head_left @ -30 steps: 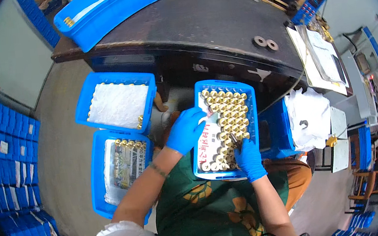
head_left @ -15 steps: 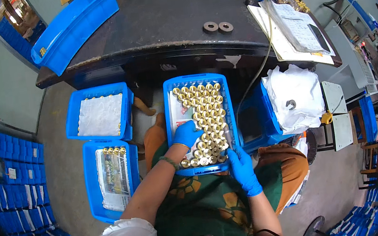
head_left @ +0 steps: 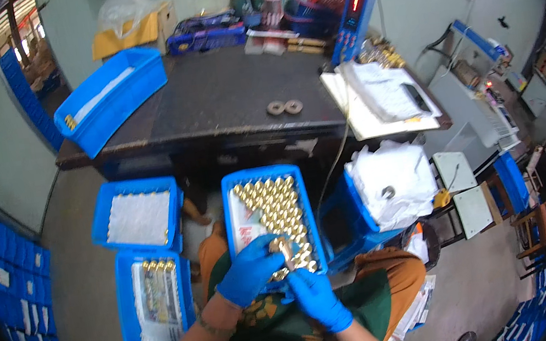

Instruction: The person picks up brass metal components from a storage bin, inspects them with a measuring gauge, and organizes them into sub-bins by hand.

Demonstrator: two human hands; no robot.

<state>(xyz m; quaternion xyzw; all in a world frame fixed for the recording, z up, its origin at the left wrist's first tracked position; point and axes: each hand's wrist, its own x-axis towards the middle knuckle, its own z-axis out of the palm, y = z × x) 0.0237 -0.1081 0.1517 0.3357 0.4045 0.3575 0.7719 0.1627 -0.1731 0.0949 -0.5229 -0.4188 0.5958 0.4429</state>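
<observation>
My left hand point(head_left: 250, 270), in a blue glove, is closed on a small round brass fitting point(head_left: 275, 245) above the near end of a blue tray. My right hand point(head_left: 319, 299), also gloved in blue, grips a slim metal rod-like tool point(head_left: 288, 256), whose upper end meets the fitting or lies right beside it; blur hides which. Rows of similar brass fittings stand in the blue tray point(head_left: 228, 206) on my lap, over a printed paper sheet point(head_left: 245, 225) that shows at the left.
At left are two blue bins, one with paper-covered fittings point(head_left: 139, 217), one with a few fittings on paper point(head_left: 156, 301). A dark desk point(head_left: 223, 95) ahead carries two metal rings point(head_left: 284, 107), a long blue bin point(head_left: 111, 98) and papers point(head_left: 383, 99). White cloth point(head_left: 394, 183) covers a bin at right.
My left hand has lifted a fitting from the tray and drawn it nearer me. My right hand has brought the rod-like tool leftward to it. The head view has tilted upward.
</observation>
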